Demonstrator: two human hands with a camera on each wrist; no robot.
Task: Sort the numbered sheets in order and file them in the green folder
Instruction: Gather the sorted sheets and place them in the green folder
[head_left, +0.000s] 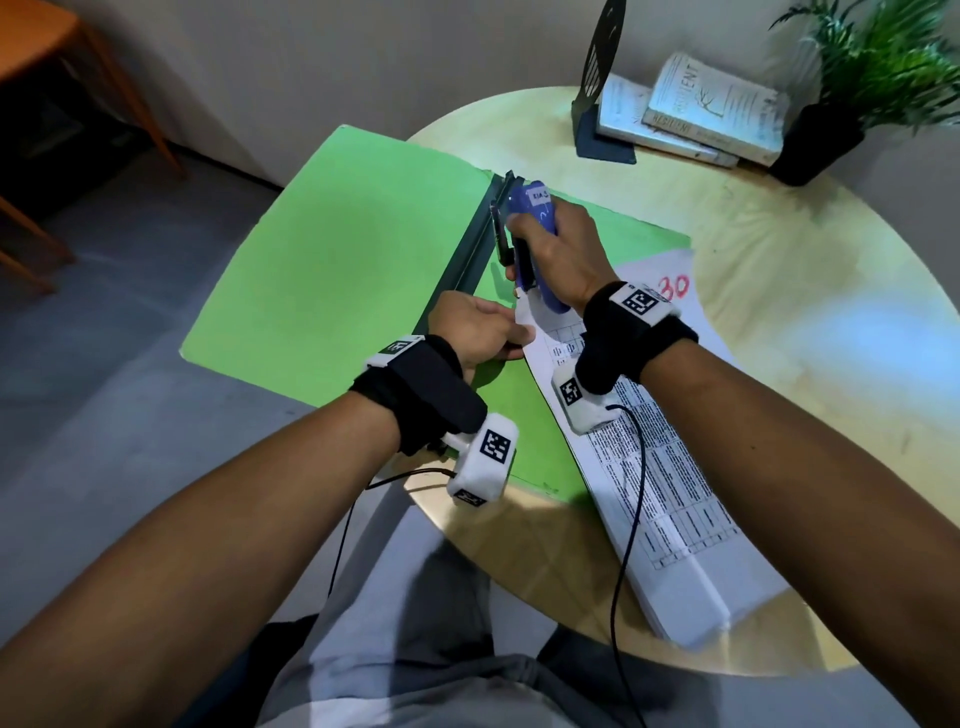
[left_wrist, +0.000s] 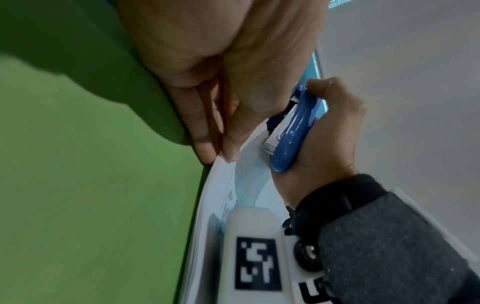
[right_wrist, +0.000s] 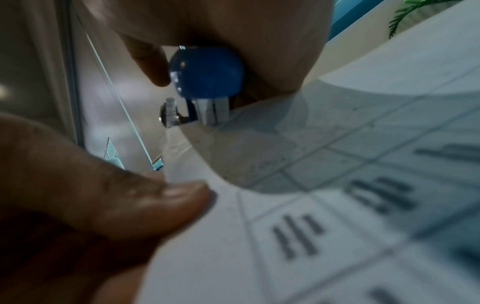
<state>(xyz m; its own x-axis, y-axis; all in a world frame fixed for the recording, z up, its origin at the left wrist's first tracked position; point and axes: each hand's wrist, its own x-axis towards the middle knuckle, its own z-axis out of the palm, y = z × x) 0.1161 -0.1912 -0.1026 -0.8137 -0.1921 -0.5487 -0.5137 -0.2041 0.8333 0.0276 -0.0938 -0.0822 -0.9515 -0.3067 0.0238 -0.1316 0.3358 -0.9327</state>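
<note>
Right hand: we see it fisted round the blue stapler, knuckles up.
Left hand: just below, apparently pinching the sheets' corner.

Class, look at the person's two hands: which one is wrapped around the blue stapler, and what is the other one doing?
The right hand grips the blue stapler, its mouth over the corner of the sheets. The left hand only pinches the edge of that corner, over the green folder.

Blue stapler over sheets' corner
</note>
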